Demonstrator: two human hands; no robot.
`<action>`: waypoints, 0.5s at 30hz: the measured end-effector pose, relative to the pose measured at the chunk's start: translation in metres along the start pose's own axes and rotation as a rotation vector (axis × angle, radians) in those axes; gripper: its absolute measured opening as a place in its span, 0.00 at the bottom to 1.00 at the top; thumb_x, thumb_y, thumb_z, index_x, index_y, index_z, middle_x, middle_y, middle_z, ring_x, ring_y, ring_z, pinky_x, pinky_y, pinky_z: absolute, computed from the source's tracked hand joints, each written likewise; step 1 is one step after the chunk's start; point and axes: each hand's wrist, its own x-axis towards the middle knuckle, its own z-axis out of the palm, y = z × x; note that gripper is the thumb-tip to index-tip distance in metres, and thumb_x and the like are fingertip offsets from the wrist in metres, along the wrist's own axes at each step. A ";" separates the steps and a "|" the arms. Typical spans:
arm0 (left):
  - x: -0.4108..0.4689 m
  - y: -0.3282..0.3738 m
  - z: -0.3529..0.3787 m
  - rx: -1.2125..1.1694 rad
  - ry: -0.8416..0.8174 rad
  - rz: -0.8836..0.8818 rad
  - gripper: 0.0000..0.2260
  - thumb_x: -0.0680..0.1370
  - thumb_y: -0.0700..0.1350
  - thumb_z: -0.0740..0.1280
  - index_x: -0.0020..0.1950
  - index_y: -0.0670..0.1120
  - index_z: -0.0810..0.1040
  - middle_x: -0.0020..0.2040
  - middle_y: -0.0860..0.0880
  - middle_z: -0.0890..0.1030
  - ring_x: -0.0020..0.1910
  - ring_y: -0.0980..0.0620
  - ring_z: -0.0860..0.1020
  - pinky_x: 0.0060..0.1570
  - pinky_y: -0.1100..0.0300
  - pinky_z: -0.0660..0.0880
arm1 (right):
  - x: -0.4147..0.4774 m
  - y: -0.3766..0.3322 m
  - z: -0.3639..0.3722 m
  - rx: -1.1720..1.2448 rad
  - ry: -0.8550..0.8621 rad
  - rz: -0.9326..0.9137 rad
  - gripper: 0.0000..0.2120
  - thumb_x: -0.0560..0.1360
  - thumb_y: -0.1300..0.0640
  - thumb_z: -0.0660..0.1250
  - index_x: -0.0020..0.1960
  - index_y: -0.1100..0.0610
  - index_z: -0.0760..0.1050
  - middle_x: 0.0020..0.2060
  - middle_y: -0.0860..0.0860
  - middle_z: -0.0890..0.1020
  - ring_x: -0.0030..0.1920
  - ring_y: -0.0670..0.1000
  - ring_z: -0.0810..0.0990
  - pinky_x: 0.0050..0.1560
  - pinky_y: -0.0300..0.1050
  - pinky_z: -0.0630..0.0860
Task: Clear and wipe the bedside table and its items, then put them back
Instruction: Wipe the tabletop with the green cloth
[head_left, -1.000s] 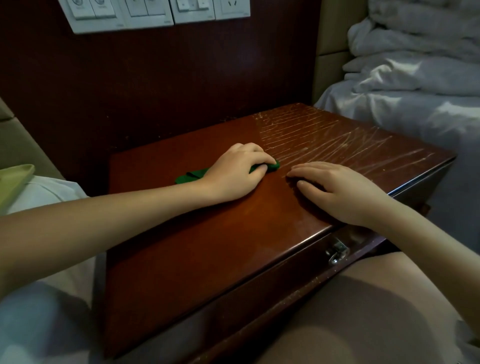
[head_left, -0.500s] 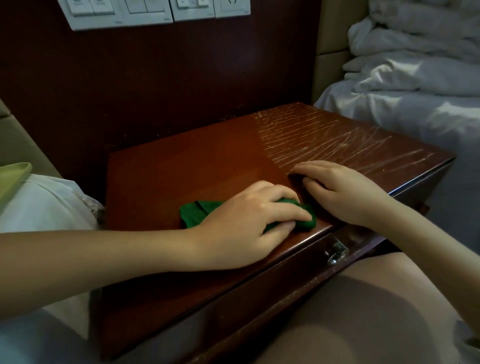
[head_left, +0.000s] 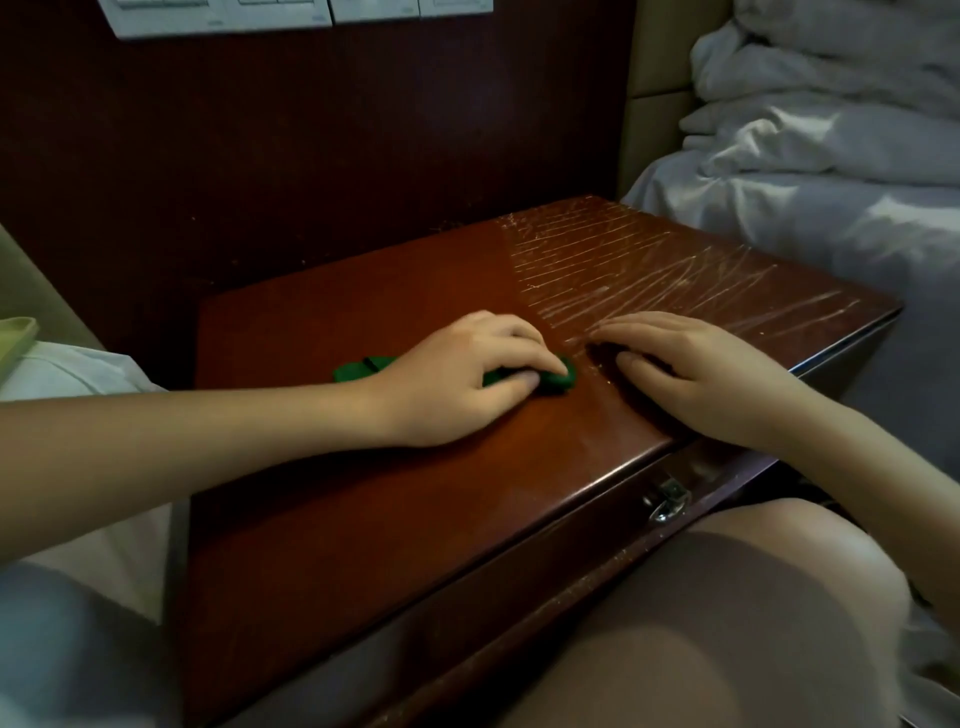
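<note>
The dark red wooden bedside table (head_left: 363, 519) fills the middle of the view, and nothing but my hands and a cloth lies on its top. My left hand (head_left: 457, 374) lies over a small green cloth (head_left: 356, 370) at the centre of the top, fingers curved over the wad and thumb against its side. The cloth's ends stick out left and right of the hand. My right hand (head_left: 696, 379) rests flat on the wood just right of the cloth, fingers straight, holding nothing. Pale scratch marks (head_left: 649, 270) cover the top's far right part.
A metal latch (head_left: 667, 501) sits on the drawer front below my right wrist. A bed with rumpled white bedding (head_left: 831, 182) stands to the right. White sheets (head_left: 78, 379) and a green tray edge (head_left: 15, 338) lie left. Wall switches (head_left: 260, 13) hang above. My knee (head_left: 701, 623) is in front.
My left hand slid the green cloth from the middle toward the front edge, then back away from the edge to the centre. My right hand stayed in place.
</note>
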 end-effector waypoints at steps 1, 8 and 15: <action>0.005 -0.007 -0.002 0.017 0.009 -0.036 0.12 0.80 0.45 0.62 0.61 0.55 0.78 0.58 0.58 0.74 0.60 0.60 0.69 0.60 0.69 0.62 | 0.000 0.000 0.000 0.002 -0.004 -0.002 0.19 0.80 0.55 0.57 0.70 0.53 0.67 0.67 0.48 0.71 0.68 0.46 0.66 0.64 0.32 0.55; 0.041 -0.059 -0.009 0.137 0.132 -0.252 0.13 0.81 0.44 0.60 0.62 0.52 0.78 0.59 0.51 0.76 0.61 0.52 0.70 0.58 0.62 0.62 | -0.003 0.009 -0.006 0.017 -0.022 0.021 0.20 0.79 0.55 0.58 0.71 0.52 0.67 0.68 0.48 0.70 0.69 0.46 0.65 0.66 0.36 0.56; 0.062 -0.069 -0.004 0.178 0.168 -0.321 0.13 0.81 0.44 0.59 0.63 0.51 0.77 0.62 0.48 0.75 0.63 0.48 0.69 0.59 0.59 0.63 | -0.004 0.012 -0.003 0.018 -0.007 0.055 0.19 0.80 0.53 0.56 0.70 0.51 0.67 0.68 0.47 0.70 0.69 0.45 0.65 0.65 0.35 0.56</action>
